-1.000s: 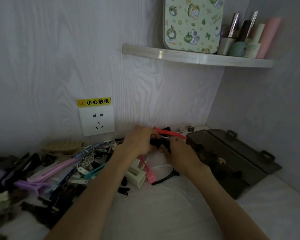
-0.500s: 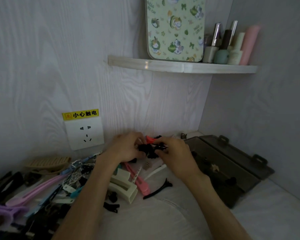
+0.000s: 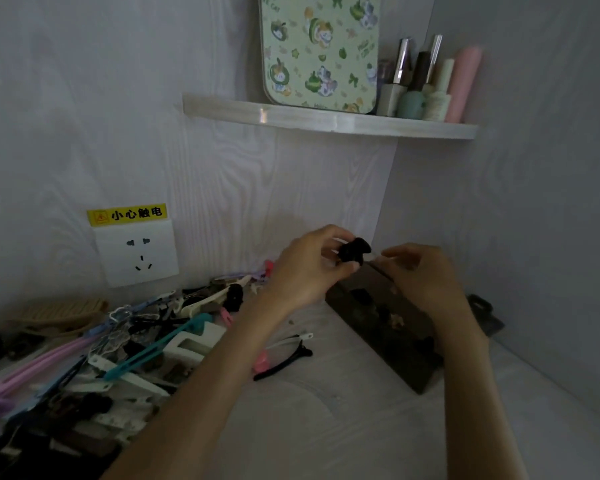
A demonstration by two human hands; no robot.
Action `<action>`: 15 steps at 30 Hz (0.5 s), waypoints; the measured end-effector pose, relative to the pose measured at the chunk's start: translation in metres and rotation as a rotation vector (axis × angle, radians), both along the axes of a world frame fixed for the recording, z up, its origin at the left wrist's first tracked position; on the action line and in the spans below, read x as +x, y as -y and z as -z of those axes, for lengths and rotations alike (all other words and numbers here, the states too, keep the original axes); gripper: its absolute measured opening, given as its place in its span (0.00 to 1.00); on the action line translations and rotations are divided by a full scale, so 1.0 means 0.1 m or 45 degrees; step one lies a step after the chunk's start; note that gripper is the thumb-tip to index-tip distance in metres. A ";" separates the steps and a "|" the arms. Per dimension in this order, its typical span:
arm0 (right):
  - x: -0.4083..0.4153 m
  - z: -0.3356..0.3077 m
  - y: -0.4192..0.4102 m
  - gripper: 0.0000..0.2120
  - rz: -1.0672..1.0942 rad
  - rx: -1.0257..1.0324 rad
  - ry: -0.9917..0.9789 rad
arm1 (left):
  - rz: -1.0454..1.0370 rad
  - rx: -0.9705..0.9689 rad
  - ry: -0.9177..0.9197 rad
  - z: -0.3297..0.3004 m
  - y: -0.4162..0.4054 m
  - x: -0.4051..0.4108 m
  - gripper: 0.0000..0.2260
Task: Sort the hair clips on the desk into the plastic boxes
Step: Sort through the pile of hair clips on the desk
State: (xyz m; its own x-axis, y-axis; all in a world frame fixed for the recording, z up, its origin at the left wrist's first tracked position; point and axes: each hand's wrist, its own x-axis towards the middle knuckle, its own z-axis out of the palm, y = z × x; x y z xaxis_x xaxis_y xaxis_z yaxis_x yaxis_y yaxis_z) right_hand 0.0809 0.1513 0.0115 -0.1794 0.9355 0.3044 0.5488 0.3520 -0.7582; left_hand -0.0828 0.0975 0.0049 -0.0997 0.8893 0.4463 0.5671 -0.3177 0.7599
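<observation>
Here, at the centre of the frame, we see the left hand raised above the bench, its fingers curled round a small black clip that it pinches just over the near end of the box. The right hand hangs just right of that clip, over the box, with its fingers bent inward; they seem to pinch something thin and pale, but we cannot tell what, nor whether they truly hold it. The box is dark and see-through, lies open at centre right, and runs from the hands down toward the lower right; a few small dark and pale bits lie inside it, too dim to name. Its lid shows behind the right wrist, near the side wall. A pile of clips fills the lower left of the frame, among them a teal clip, a long lilac one and a ribbed beige one. A black clip lies alone on the bench below the left forearm, beside a pink one. At centre left a socket sits on the wall under a yellow label. At upper right a shelf carries a patterned tin and some bottles.
</observation>
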 end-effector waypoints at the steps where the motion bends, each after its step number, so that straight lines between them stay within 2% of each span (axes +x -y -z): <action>1: 0.05 -0.02 -0.01 0.08 0.011 0.026 -0.017 | 0.009 -0.011 -0.035 0.03 -0.02 0.05 0.15; 6: 0.19 -0.07 -0.02 0.06 0.021 0.157 0.082 | 0.162 -0.296 -0.128 0.09 -0.04 0.02 0.26; 11: -0.17 -0.04 0.12 0.10 -0.104 0.141 0.056 | -0.225 -0.428 -0.276 -0.08 0.13 -0.65 0.18; 13: -0.42 -0.02 0.19 0.11 -0.262 0.162 0.184 | -0.288 -0.559 -0.370 -0.07 0.20 -0.84 0.16; 15: -0.70 0.02 0.24 0.13 -0.413 0.102 0.476 | -0.248 -0.683 -0.439 -0.04 0.24 -0.90 0.15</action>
State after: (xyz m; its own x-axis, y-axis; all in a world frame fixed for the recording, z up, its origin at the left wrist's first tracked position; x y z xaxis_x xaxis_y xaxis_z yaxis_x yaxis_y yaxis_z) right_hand 0.0105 0.1277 0.0093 -0.5675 0.7899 0.2324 0.6306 0.5984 -0.4942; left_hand -0.1733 0.0736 0.0087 -0.2122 0.9771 -0.0180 0.8148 0.1870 0.5488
